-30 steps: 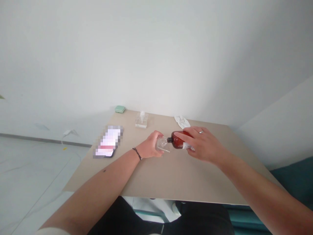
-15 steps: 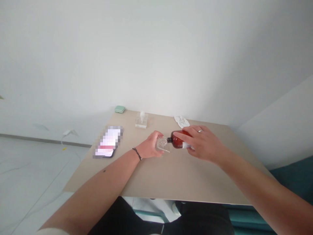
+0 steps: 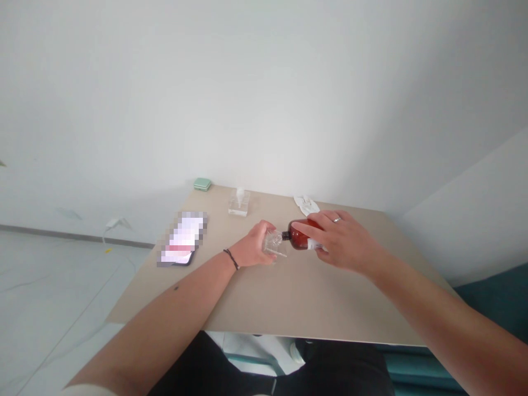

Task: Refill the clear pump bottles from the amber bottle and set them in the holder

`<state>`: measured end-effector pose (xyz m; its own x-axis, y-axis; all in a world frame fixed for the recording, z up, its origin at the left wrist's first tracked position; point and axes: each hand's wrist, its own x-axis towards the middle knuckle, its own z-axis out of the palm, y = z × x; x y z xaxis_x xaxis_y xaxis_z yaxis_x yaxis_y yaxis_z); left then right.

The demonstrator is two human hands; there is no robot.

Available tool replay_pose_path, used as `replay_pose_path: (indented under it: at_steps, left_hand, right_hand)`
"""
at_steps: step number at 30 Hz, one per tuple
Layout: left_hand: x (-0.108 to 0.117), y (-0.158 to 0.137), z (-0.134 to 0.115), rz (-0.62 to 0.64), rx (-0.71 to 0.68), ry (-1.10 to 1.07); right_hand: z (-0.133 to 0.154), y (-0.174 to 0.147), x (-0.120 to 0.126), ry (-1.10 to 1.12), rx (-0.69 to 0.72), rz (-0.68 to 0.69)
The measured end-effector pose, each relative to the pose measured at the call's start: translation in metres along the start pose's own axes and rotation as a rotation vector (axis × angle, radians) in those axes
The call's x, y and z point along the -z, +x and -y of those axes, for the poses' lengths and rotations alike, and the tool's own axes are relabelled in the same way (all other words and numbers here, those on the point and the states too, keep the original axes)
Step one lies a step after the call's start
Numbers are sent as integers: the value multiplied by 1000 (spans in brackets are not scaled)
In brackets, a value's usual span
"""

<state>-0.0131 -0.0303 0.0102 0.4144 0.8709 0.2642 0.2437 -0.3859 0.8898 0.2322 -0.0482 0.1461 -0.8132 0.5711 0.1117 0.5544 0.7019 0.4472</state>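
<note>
One brown bottle (image 3: 300, 235) tipped toward a clear container (image 3: 274, 243)

The bottle lies almost on its side above the table (image 3: 305, 300), its dark neck (image 3: 285, 236) pointing left at the container. Neck and container meet closely in view; whether they touch cannot be told, nor can any flow of liquid. The right hand (image 3: 332, 236) has its fingers clamped on the bottle's body from above, near a white label (image 3: 313, 244); a ring (image 3: 337, 220) shows on that hand. The left hand (image 3: 254, 246) has its fingers curved around the container, clamped on opposite sides of it. A dark band (image 3: 231, 259) circles the left wrist.

Behind the hands, a crumpled white tissue (image 3: 306, 205) lies near the table's far edge. To its left stands a clear box (image 3: 238, 209) with a white tip rising from it, and a green case (image 3: 202, 184) sits at the far left corner. A phone (image 3: 183, 237), its screen lit and blurred out, lies left of the left hand.
</note>
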Motion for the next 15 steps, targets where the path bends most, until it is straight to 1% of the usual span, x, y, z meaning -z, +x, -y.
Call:
replay_pose_path:
  at_steps: [9, 15]
  left_hand:
    - [-1, 0, 3, -3, 6, -1]
    - [-1, 0, 3, 11, 8, 0]
  right_hand:
    - [0, 2, 5, -20, 4, 22]
    - [-1, 3, 4, -14, 14, 6]
